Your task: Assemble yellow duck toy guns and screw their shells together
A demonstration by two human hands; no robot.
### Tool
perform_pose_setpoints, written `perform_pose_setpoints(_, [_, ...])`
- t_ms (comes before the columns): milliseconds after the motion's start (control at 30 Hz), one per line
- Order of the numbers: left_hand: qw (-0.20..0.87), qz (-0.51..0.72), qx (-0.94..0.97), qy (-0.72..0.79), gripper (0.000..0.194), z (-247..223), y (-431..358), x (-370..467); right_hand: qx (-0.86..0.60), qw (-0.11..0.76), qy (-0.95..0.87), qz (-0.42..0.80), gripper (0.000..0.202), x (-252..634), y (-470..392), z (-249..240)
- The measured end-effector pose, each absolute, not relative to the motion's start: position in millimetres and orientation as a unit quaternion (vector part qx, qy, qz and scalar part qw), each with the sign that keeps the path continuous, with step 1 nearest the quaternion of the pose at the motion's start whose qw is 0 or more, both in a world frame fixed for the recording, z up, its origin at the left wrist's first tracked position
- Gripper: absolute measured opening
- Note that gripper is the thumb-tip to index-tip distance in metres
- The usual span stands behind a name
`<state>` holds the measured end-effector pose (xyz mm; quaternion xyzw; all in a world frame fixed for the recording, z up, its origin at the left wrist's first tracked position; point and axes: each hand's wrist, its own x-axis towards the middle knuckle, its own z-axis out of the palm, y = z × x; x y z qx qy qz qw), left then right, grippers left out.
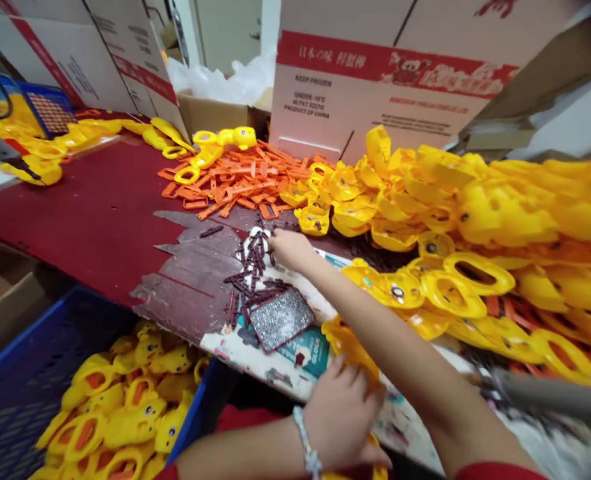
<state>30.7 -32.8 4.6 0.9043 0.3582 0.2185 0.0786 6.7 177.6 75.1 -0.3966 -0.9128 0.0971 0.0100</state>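
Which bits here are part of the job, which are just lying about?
In use, apparently:
yellow shell, in left hand
dark pins, at right hand
orange pieces, likely

Just lying about, probably:
glittery slab
printed carton
white plastic

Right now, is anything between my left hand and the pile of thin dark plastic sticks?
Yes: a flat, silvery rectangular slab with a red edge lies between your left hand and the pile. Your right hand is at the pile.
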Motion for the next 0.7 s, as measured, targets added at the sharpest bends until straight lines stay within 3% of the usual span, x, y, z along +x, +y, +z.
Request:
perform_pose_setpoints(100, [0.112,0.172,0.913,0.352,0.085,17,-31,28,-0.416,0.108,-0.889,0.155,0.01,47,154,99])
perform_pose_setpoints(200, [0.136,0.158,0.909,0.362,0.083,19,-32,31,-0.416,0.21,-0.856,0.222,0.018,105,115,108])
perform_pose_setpoints(300, [0.143,0.157,0.903,0.374,0.079,19,-35,33,-0.419,0.314,-0.812,0.259,0.022,160,72,92])
perform_pose_setpoints(400, [0.139,0.158,0.899,0.384,0.08,20,-38,34,-0.43,0.389,-0.769,0.27,0.012,194,42,66])
perform_pose_setpoints(567, [0.135,0.145,0.892,0.405,0.083,21,-40,37,-0.456,0.399,-0.762,0.227,0.01,211,25,43])
perform_pose_setpoints(700, [0.137,0.138,0.892,0.408,0.085,23,-40,38,-0.47,0.33,-0.804,0.152,0.014,215,26,48])
